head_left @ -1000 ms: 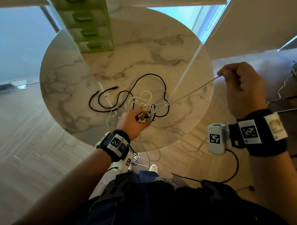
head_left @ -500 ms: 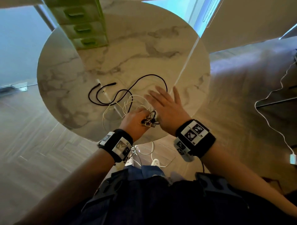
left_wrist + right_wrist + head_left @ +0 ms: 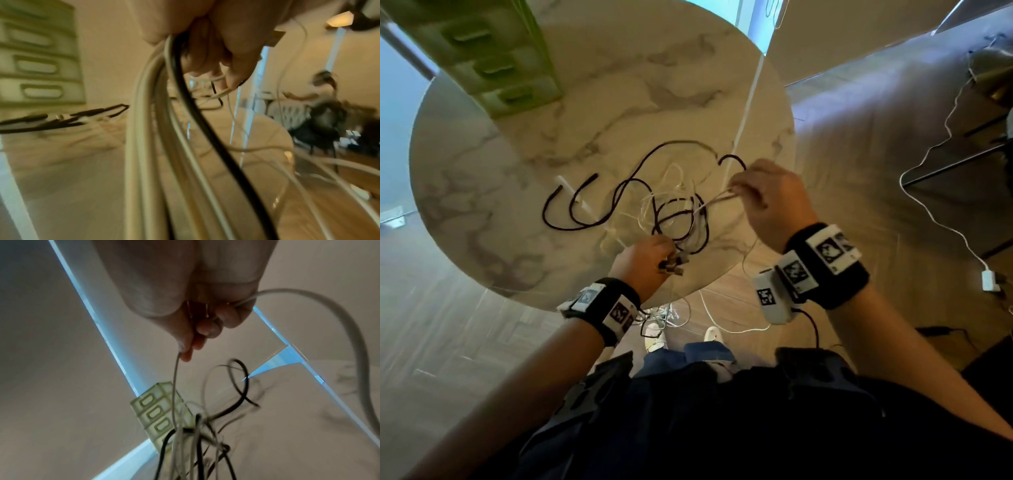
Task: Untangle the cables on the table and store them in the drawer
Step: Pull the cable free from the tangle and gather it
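A tangle of black cable (image 3: pixel 599 202) and thin white cables (image 3: pixel 671 202) lies on the round marble table (image 3: pixel 619 113). My left hand (image 3: pixel 647 263) grips a bunch of cable ends with metal plugs (image 3: pixel 673 265) at the table's near edge; the white and black cables (image 3: pixel 180 100) run out of its fist. My right hand (image 3: pixel 763 198) pinches a white cable (image 3: pixel 717 200) above the tangle's right side, and that white cable (image 3: pixel 174 386) hangs taut from its fingers. The green drawer unit (image 3: pixel 482 54) stands at the back left, drawers closed.
A white charger and cord (image 3: pixel 989 279) lie on the wooden floor (image 3: pixel 465 342) to the right. More white cables (image 3: pixel 709 315) dangle below the table's near edge by my feet. Another person sits far off at the right of the left wrist view.
My right hand came back from far right, passed flat over the tangle, and now pinches a white cable above it. The left hand has kept its hold on the plugs.
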{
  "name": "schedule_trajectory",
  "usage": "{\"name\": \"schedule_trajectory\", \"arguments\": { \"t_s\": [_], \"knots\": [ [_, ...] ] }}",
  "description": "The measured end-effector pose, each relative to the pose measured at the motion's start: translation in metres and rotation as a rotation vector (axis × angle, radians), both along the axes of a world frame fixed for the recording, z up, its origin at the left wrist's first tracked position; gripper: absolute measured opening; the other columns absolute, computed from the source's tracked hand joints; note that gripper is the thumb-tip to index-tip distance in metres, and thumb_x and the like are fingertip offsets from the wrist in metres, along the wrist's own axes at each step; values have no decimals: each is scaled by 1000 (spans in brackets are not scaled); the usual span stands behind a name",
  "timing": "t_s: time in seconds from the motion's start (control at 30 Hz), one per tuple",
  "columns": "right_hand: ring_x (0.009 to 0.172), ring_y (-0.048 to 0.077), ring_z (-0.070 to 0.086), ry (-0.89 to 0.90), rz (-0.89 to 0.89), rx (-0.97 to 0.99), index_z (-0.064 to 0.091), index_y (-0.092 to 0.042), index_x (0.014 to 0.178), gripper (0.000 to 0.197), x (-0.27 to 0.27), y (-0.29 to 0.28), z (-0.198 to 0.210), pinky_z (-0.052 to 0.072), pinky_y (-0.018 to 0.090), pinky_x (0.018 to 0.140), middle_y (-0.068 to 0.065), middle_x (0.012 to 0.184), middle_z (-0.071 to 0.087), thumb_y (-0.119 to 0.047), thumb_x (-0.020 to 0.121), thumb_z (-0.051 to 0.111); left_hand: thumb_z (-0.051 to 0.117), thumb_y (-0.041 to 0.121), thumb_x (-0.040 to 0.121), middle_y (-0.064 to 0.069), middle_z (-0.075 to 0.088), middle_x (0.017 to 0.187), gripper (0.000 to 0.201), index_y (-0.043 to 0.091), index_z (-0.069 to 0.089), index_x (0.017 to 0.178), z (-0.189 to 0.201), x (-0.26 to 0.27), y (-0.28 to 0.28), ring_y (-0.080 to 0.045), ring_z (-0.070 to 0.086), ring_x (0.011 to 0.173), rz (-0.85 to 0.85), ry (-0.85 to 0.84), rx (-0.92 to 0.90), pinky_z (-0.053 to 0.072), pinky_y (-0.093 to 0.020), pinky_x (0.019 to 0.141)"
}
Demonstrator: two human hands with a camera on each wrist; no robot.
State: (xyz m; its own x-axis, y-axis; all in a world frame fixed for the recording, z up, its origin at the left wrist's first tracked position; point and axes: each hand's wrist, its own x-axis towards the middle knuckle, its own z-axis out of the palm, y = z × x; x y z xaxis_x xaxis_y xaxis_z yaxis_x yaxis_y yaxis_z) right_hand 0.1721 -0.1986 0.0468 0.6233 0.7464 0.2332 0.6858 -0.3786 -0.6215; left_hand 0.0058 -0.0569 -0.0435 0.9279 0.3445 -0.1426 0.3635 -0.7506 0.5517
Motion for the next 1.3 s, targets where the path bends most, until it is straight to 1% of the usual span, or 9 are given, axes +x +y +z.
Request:
{"name": "schedule_trajectory", "arguments": {
  "t_s": [0.17, 0.43, 0.53, 0.67, 0.77, 0.87, 1.03, 1.13, 1.3],
  "knots": [
    [70, 0, 51, 58, -166, 150, 71, -3, 92, 15, 11, -19, 12, 36, 1, 67, -2, 85, 58, -4, 86, 58, 60, 20, 87, -2, 61, 114, 19, 13, 63, 105, 8, 9, -3, -32, 63, 92, -69, 153, 118, 48, -35, 72],
    [78, 1, 55, 224, -407, 206, 70, -15, 93, 14, 13, -37, 0, 38, 7, 68, -3, 89, 61, -10, 89, 57, 61, 22, 84, -2, 59, 73, 9, 22, 59, 75, 6, 12, 34, -27, 60, 74, 241, 179, -6, 42, -29, 61],
    [82, 11, 54, 261, -375, 4, 68, -15, 95, 16, 15, -32, -15, 39, 14, 70, -3, 91, 59, -10, 91, 53, 67, 22, 81, -1, 66, 80, 5, 20, 63, 80, 4, 6, 35, -23, 63, 76, 233, 53, -65, 51, -33, 66],
    [87, 18, 53, 249, -223, -415, 66, -14, 102, 20, 20, -30, -38, 38, 26, 77, 4, 98, 62, -12, 93, 48, 76, 8, 74, 8, 63, 114, 26, 22, 54, 72, 7, 0, 20, -10, 62, 80, 125, -288, -138, 52, -28, 65],
    [96, 23, 57, 203, -122, -579, 63, -20, 108, 27, 20, -26, -45, 42, 38, 93, 3, 106, 64, -15, 90, 43, 76, 7, 74, 14, 55, 112, 28, 23, 54, 73, 6, -7, 14, -2, 58, 78, 116, -361, -120, 50, -19, 63],
    [99, 18, 58, 151, -24, -663, 60, -25, 110, 28, 13, -10, -42, 32, 47, 105, -4, 107, 64, -25, 90, 41, 77, 5, 72, 11, 52, 105, 26, 20, 58, 82, 10, -4, 4, -6, 57, 79, 29, -395, -130, 54, -25, 65],
    [89, 24, 57, 228, 42, -786, 54, -14, 105, 26, 2, 23, -45, 48, 37, 83, 6, 99, 62, -34, 89, 53, 76, 4, 72, 15, 54, 106, 21, 13, 64, 86, 18, 35, -17, -7, 57, 85, -4, -394, -205, 53, -30, 71],
    [93, 30, 59, 252, 9, -805, 48, -8, 108, 24, -1, 31, -59, 50, 36, 79, 14, 103, 62, -17, 87, 56, 76, 6, 72, 5, 59, 104, 20, 11, 65, 88, 14, 53, -19, -13, 59, 84, 27, -357, -264, 54, -33, 72],
    [96, 35, 56, 264, -48, -761, 43, -7, 111, 35, -4, 19, -82, 47, 39, 78, 17, 106, 59, -20, 84, 60, 76, 13, 76, -6, 61, 88, 16, 6, 63, 81, 4, 60, -17, -22, 60, 77, 218, -372, -428, 54, -36, 70]
  ]
}}
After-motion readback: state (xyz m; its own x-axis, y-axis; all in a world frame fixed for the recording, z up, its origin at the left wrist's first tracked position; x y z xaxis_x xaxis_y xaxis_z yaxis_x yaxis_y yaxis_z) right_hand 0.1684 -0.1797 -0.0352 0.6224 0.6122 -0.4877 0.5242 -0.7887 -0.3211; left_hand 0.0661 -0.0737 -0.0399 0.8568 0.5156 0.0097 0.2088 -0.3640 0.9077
